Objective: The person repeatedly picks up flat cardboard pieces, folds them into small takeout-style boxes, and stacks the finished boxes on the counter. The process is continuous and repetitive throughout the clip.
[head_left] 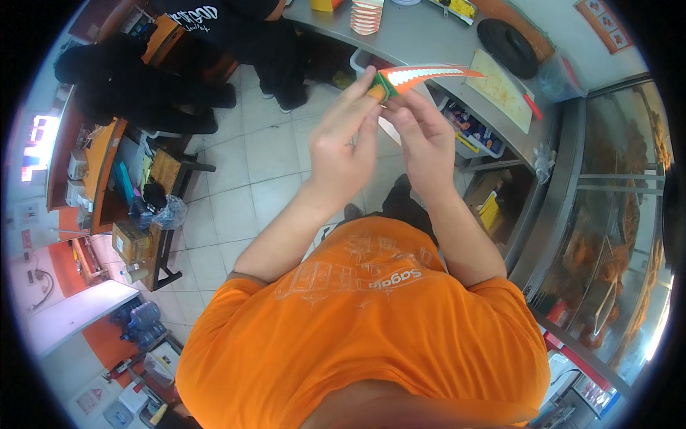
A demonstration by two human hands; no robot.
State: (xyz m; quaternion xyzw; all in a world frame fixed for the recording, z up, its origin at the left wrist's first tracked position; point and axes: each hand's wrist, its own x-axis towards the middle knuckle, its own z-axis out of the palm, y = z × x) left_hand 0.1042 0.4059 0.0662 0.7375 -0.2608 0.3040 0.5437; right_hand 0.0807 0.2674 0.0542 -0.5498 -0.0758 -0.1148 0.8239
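Note:
I hold an orange, white and green printed cardboard food carton (429,74) up in front of me, partly folded, with a toothed white band along its curved edge. My left hand (343,136) pinches the green end, its fingers closed round the card. The fingers of my right hand (425,136) are bent and closed on the carton's lower edge, close beside the left fingertips. My fingers hide part of the card. Beyond it, a nested stack of similar cartons (366,17) stands on the metal counter (407,36).
A cutting board (504,91), a red-handled knife (532,107) and a round black lid (507,47) are on the counter at right. Below sits a crate of packets (471,132). A glass cabinet of fried food (614,236) stands far right. Two people in dark clothes (136,82) are at upper left.

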